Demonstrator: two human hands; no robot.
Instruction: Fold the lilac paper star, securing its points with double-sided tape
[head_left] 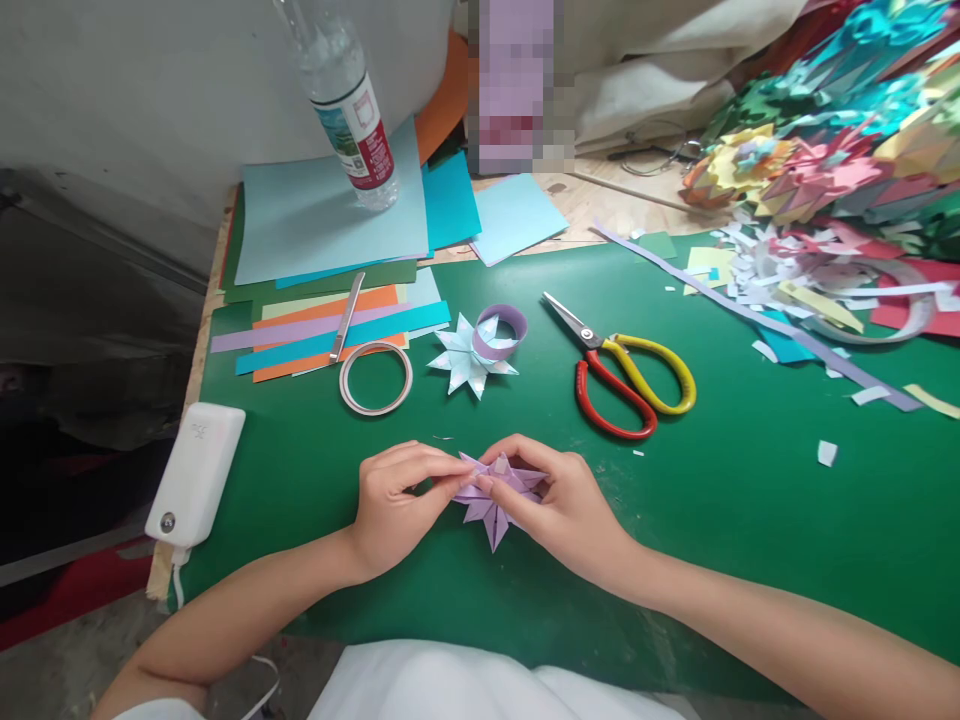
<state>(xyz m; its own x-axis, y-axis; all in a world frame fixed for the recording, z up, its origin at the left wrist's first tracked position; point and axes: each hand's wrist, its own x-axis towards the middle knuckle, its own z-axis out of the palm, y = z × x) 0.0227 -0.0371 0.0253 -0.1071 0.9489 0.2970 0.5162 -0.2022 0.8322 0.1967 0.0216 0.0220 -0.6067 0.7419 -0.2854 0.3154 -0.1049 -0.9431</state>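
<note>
Between my hands is a purple folded paper star [495,522] with several pointed tips, held just above the green table top [750,560]. My left hand [401,500] pinches one of its points at the left side. My right hand [559,500] grips the star from the right, its thumb pressed on the middle. Beyond it lies a pale blue paper star [459,362], with a purple paper ring [501,334] standing on it. A roll of double-sided tape [345,385] rests to the left, and scissors [592,345] with one red and one yellow handle lie open to the right.
Paper strips [300,332] and tweezers [346,318] lie at the left, near a white power bank [196,475] with a cable. A water bottle [352,120] stands on coloured sheets [285,220]. Paper scraps [772,265] and folded paper flowers [825,170] crowd the far right.
</note>
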